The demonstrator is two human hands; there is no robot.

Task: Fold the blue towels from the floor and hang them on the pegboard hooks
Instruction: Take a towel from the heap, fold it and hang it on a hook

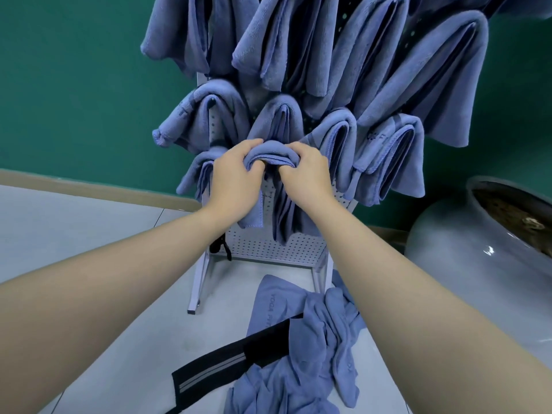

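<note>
A folded blue towel (270,153) drapes over a low spot on the white pegboard (268,243), its ends hanging down. My left hand (236,177) grips the towel's left side at the fold, and my right hand (307,174) grips its right side, fingers curled under the cloth. The hook beneath is hidden. Several folded blue towels (337,55) hang in rows on the board above. A heap of loose blue towels (307,333) lies on the floor in front of the board's foot.
A large grey ceramic pot (478,246) stands to the right of the pegboard. A black strap with grey stripes (239,360) lies across the floor towels. The green wall (74,85) is behind, pale floor (74,222) to the left.
</note>
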